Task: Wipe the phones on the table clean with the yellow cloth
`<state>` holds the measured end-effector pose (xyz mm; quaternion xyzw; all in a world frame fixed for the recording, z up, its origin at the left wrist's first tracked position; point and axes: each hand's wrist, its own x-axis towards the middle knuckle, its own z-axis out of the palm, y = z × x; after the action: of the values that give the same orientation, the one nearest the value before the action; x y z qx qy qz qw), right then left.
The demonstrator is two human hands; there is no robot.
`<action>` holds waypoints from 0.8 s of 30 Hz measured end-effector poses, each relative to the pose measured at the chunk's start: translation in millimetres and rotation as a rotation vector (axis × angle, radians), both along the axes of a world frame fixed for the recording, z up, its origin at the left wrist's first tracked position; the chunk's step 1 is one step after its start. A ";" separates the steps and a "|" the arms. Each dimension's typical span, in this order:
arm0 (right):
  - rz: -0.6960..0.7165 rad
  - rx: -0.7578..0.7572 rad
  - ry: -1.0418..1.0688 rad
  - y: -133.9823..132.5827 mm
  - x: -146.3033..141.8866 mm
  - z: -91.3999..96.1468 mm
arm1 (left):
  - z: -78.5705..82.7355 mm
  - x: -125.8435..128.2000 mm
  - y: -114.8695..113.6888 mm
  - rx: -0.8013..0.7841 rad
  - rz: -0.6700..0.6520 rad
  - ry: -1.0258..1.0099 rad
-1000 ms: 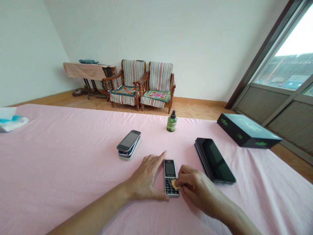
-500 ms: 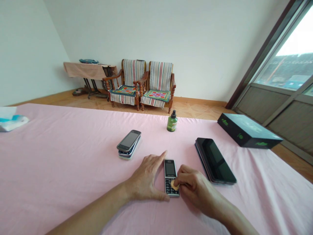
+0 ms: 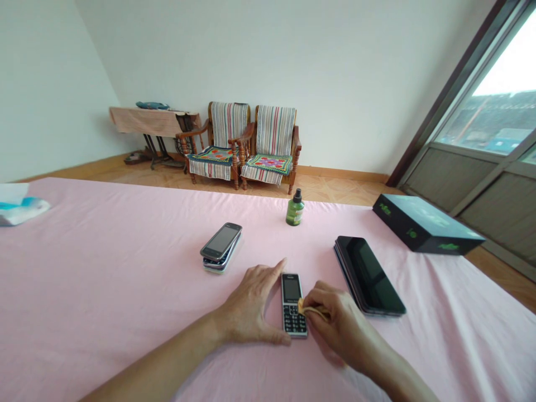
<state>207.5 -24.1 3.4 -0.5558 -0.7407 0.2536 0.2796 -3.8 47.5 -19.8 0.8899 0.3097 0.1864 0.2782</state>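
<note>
A small black keypad phone (image 3: 292,301) lies on the pink cloth (image 3: 104,268) in front of me. My left hand (image 3: 251,304) rests flat along its left side, fingers stretched out, thumb at the phone's lower edge and forefinger by its top. My right hand (image 3: 335,324) is closed in a pinch on a small tan pad (image 3: 302,306), pressed against the phone's right edge just above the keypad.
A stack of phones (image 3: 221,247) lies to the upper left. A stack of black tablets (image 3: 368,274) sits to the right, a black box (image 3: 425,224) beyond it. A green bottle (image 3: 295,208) stands behind. A tissue pack (image 3: 19,205) lies far left.
My right hand has slid the tan pad up from the lower keypad to the phone's upper right edge. The left hand and phone have stayed put.
</note>
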 end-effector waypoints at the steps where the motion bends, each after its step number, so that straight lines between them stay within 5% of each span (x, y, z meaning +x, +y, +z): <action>1: 0.005 -0.004 -0.007 -0.5 -1.4 0.6 | 0.0 0.1 0.1 0.000 0.000 -0.001; 16: -0.005 -0.092 -0.094 -2.5 -2.1 2.1 | 0.6 0.6 0.1 0.000 0.001 0.000; 24: -0.080 0.046 -0.059 0.9 -0.8 -2.3 | 0.1 -0.6 0.3 -0.006 -0.007 0.000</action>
<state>206.7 -23.1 1.1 -0.5855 -0.7315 0.2087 0.2802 -4.4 47.8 -19.7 0.8900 0.3072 0.1846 0.2817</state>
